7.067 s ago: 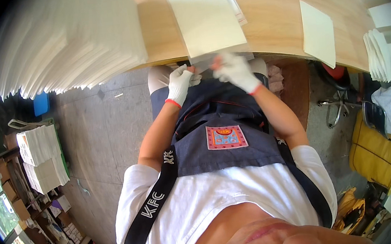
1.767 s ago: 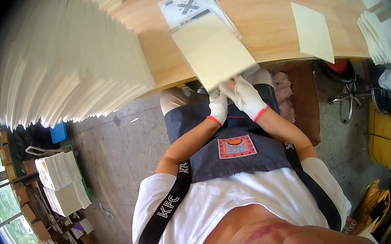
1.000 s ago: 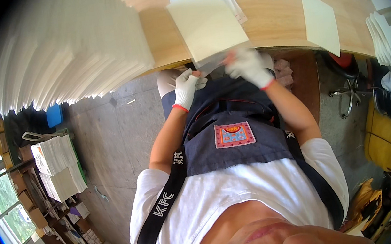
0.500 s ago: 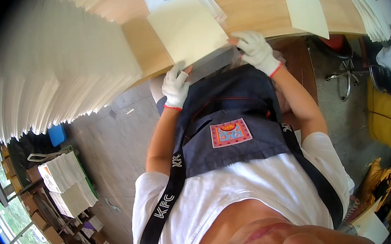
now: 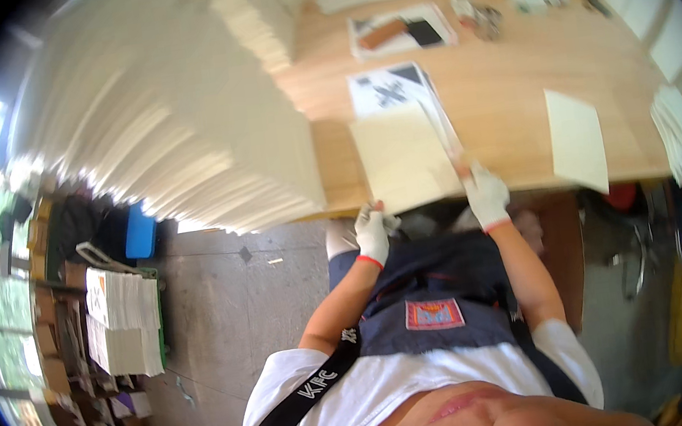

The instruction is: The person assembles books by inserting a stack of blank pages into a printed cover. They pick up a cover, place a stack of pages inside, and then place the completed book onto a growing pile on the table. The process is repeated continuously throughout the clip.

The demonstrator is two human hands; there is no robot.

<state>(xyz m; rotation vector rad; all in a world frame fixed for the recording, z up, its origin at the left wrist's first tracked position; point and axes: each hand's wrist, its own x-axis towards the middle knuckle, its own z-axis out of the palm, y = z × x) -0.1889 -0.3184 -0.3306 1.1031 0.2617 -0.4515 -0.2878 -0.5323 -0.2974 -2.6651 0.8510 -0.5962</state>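
Right hand (image 5: pixel 487 197) now sits farther out, at cream sheet (image 5: pixel 403 161) four o'clock.
Left hand (image 5: pixel 372 237): seven o'clock (cannot tell either grip).

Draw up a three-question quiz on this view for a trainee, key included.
1. True or false: the big pale stack stands to the person's left of the cream sheet at the table's near edge.

2. Multiple choice: which of these is closest to the right hand?
A) the blue panel
B) the cream sheet
C) the big pale stack

3. Fill in the blank: the left hand wears a white glove with a ____ cuff.

Key: 1. True. 2. B. 3. Red.
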